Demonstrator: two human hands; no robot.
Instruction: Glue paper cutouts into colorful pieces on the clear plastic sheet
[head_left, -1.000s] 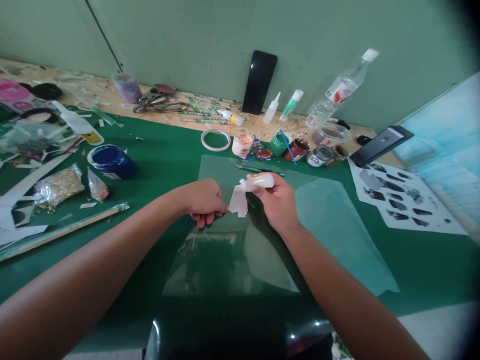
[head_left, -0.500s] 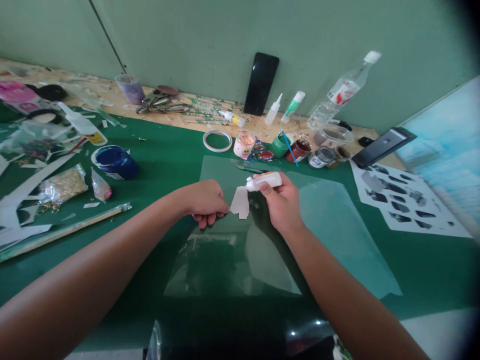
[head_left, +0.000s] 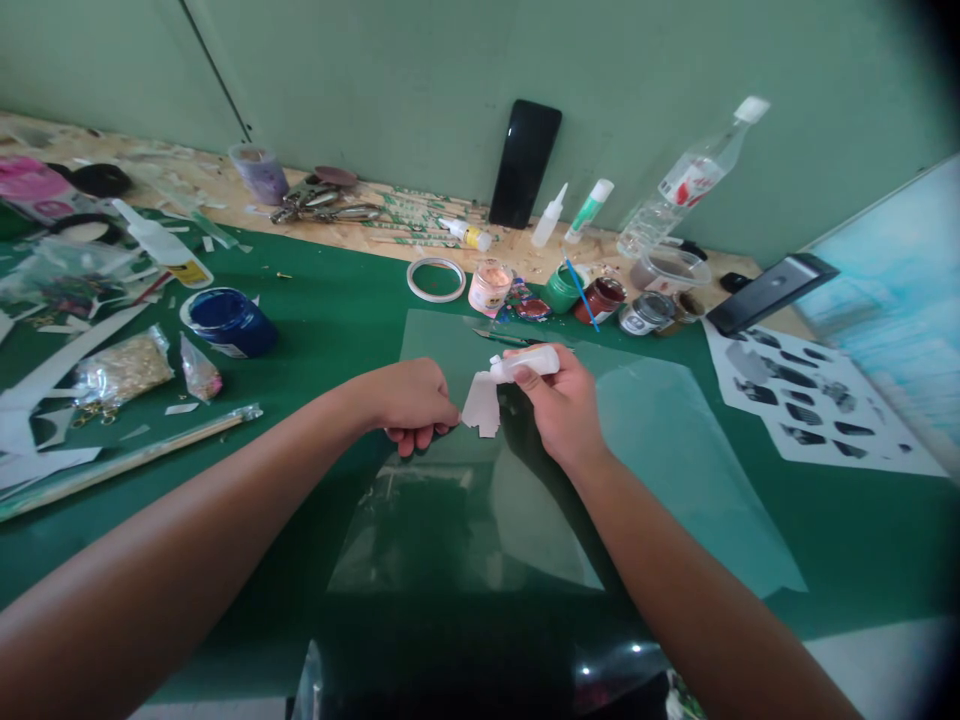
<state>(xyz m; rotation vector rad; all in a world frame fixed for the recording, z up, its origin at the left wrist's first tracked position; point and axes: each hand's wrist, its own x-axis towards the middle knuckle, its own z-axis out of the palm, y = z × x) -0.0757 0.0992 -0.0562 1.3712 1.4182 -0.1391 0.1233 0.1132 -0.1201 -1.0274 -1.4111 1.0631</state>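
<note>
A small pale paper cutout (head_left: 481, 408) lies over a clear plastic sheet (head_left: 450, 510) on the green table. My left hand (head_left: 414, 405) is closed, with thumb and forefinger pinching the cutout's left edge and the other fingers curled under. My right hand (head_left: 566, 405) is wrapped round a small white bottle (head_left: 529, 363), tilted so its nozzle points left at the cutout's top edge. Whether the nozzle touches the paper, or any liquid comes out, is too small to tell.
Behind my hands stand a pink paint jar (head_left: 491, 290), a green jar (head_left: 564, 290) and a tape ring (head_left: 436, 280). A blue jar (head_left: 231, 322) and plastic bags are left; a printed sheet (head_left: 817, 400) lies right. A phone (head_left: 525, 165) leans on the wall.
The white bottle in my right hand has shifted very slightly left. My left hand keeps its hold on the cutout. The whole view has moved a little.
</note>
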